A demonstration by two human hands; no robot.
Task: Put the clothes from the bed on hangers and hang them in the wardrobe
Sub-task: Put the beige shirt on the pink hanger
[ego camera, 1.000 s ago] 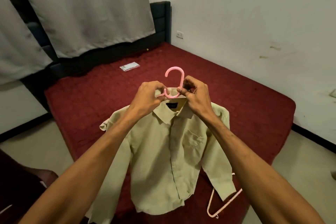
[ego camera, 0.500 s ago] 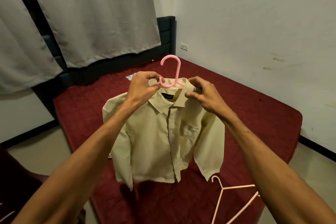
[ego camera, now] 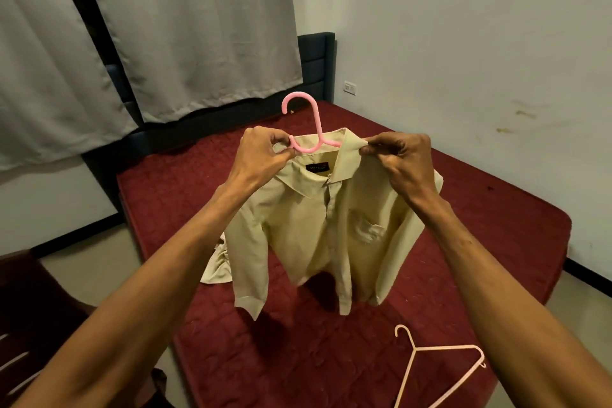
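A pale beige button shirt (ego camera: 314, 228) hangs on a pink hanger (ego camera: 311, 119), lifted above the dark red bed (ego camera: 480, 225). My left hand (ego camera: 261, 152) pinches the hanger's left shoulder together with the collar. My right hand (ego camera: 400, 159) pinches the right collar tip. The hook points up and curls to the left. The sleeves dangle; the hem hangs just above the bed cover. A second beige garment (ego camera: 217, 263) lies crumpled on the bed behind the left sleeve.
A spare pale pink hanger (ego camera: 440, 361) lies on the bed's near right corner. Grey curtains (ego camera: 185, 30) and a dark headboard (ego camera: 316, 66) stand behind the bed. A white wall (ego camera: 463, 43) runs along the right. Dark furniture (ego camera: 36, 318) sits at lower left.
The shirt has risen off the bed on its hanger and now hangs free. My right hand has slid out to the collar tip. The view has tilted upward.
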